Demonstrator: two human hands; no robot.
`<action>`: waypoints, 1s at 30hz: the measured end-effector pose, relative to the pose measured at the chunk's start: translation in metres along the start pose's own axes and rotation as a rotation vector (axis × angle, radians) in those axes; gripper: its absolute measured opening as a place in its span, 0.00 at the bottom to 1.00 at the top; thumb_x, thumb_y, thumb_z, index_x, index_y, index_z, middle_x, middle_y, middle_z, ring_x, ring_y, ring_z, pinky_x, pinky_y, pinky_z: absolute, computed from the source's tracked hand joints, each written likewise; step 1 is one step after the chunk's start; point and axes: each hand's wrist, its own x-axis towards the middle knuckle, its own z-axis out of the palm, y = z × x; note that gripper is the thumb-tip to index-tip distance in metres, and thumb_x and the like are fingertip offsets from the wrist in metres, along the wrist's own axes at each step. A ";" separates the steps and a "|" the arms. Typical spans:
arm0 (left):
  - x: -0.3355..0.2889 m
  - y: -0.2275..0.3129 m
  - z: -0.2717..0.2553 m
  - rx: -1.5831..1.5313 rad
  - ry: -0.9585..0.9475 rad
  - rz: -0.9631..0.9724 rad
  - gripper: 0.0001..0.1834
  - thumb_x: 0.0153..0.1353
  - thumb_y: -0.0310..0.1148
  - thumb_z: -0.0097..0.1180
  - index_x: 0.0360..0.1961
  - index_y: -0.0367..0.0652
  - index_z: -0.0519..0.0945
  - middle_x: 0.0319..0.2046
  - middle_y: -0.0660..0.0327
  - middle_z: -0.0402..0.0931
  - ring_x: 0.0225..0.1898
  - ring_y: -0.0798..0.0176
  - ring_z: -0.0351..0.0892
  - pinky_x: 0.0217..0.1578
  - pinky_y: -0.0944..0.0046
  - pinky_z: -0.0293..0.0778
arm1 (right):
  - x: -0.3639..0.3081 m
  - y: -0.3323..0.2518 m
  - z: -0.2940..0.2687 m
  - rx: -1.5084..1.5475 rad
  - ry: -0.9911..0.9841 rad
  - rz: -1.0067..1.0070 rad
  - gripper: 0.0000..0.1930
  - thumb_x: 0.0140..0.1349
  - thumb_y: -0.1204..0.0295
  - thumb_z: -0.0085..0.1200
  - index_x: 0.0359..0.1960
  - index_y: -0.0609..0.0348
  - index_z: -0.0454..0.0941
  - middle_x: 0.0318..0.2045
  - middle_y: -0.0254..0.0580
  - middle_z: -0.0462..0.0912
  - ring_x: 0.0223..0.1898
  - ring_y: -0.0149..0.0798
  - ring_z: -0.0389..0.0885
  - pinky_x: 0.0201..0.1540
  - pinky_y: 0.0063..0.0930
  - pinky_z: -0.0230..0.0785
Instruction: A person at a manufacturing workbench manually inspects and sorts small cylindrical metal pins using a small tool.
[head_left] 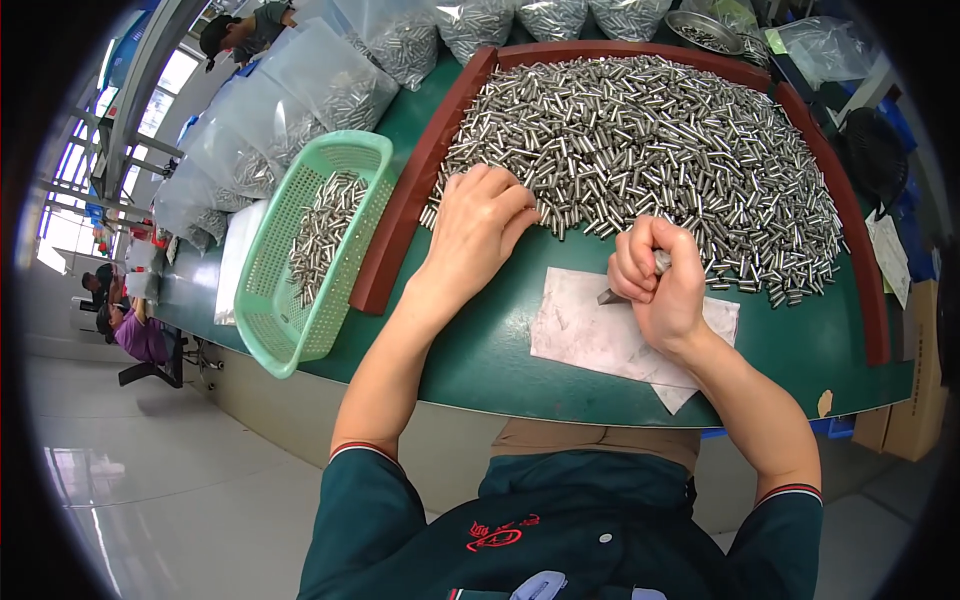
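Note:
A large heap of short shiny metal pins (pixel 640 140) spreads over the green table. My left hand (pixel 480 222) is at the heap's near left edge, its fingers curled in with the thumb close to them. What those fingertips hold, if anything, is hidden. My right hand (pixel 658 285) is closed in a fist at the heap's front edge, above a stained white cloth (pixel 575 325). A small tool with a dark tip (pixel 608 297) sticks out of this fist on the left; a pale end shows near the thumb.
Dark red wooden rails (pixel 400 225) border the heap on the left, back and right. A light green basket (pixel 262 290) holding more pins stands on the left. Several clear bags of pins (pixel 350 95) line the back and left. A metal bowl (pixel 705 32) sits at the back right.

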 end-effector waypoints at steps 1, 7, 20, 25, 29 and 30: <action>-0.002 0.000 0.004 -0.018 -0.002 0.016 0.07 0.44 0.26 0.57 0.27 0.39 0.75 0.26 0.61 0.70 0.31 0.58 0.68 0.33 0.62 0.62 | 0.000 0.000 -0.001 0.007 0.000 0.013 0.16 0.57 0.68 0.30 0.12 0.56 0.55 0.08 0.30 0.53 0.11 0.22 0.45 0.14 0.18 0.40; -0.014 -0.001 0.015 0.055 -0.093 -0.002 0.07 0.44 0.23 0.55 0.28 0.40 0.74 0.27 0.61 0.68 0.32 0.58 0.67 0.34 0.62 0.62 | 0.000 -0.001 -0.001 -0.002 0.004 -0.003 0.17 0.59 0.67 0.30 0.12 0.56 0.55 0.08 0.30 0.54 0.11 0.23 0.46 0.14 0.18 0.40; -0.005 0.015 0.026 -0.102 0.050 -0.165 0.03 0.44 0.23 0.55 0.23 0.37 0.73 0.20 0.58 0.70 0.25 0.56 0.69 0.27 0.60 0.65 | 0.000 -0.001 0.000 0.023 0.017 0.003 0.17 0.59 0.67 0.30 0.12 0.57 0.55 0.08 0.30 0.54 0.11 0.23 0.46 0.14 0.18 0.41; -0.008 0.011 0.030 -0.112 0.037 -0.210 0.04 0.45 0.25 0.56 0.24 0.38 0.75 0.20 0.59 0.72 0.25 0.57 0.70 0.27 0.61 0.66 | 0.000 -0.001 0.000 0.018 0.016 0.010 0.16 0.58 0.68 0.30 0.12 0.56 0.55 0.09 0.30 0.54 0.11 0.22 0.46 0.14 0.17 0.41; -0.009 0.010 0.027 -0.099 0.029 -0.214 0.05 0.45 0.25 0.56 0.26 0.38 0.76 0.20 0.59 0.72 0.26 0.58 0.70 0.27 0.61 0.66 | 0.000 -0.001 0.001 0.008 0.004 0.001 0.16 0.58 0.68 0.30 0.12 0.56 0.55 0.09 0.30 0.54 0.11 0.22 0.46 0.14 0.17 0.41; -0.007 0.010 0.024 -0.116 0.022 -0.235 0.05 0.45 0.25 0.56 0.26 0.38 0.76 0.21 0.59 0.72 0.26 0.58 0.70 0.27 0.61 0.66 | 0.000 -0.002 0.001 -0.001 0.009 -0.002 0.16 0.58 0.68 0.30 0.12 0.56 0.55 0.09 0.30 0.54 0.11 0.22 0.46 0.14 0.17 0.41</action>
